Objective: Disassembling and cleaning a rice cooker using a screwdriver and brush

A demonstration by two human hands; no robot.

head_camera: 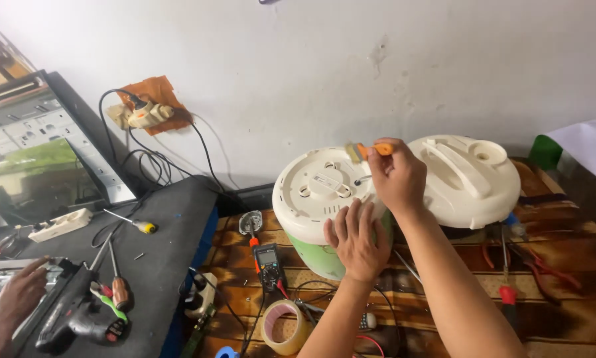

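Left hand (pixel 356 242): your palm lies flat, fingers spread and pointing up, forearm rising from the lower edge | Right hand (pixel 396 178): raised above the left, your fingers curled in a closed grip, wrist bent, forearm slanting in from lower right.

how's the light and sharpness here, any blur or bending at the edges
Head view: soft, even light with faint shadows; the cooker and both hands, left and right, are fairly sharp; the screwdriver tip is slightly blurred; wide-lens bending tilts the panel at the left edge; no strong glare.
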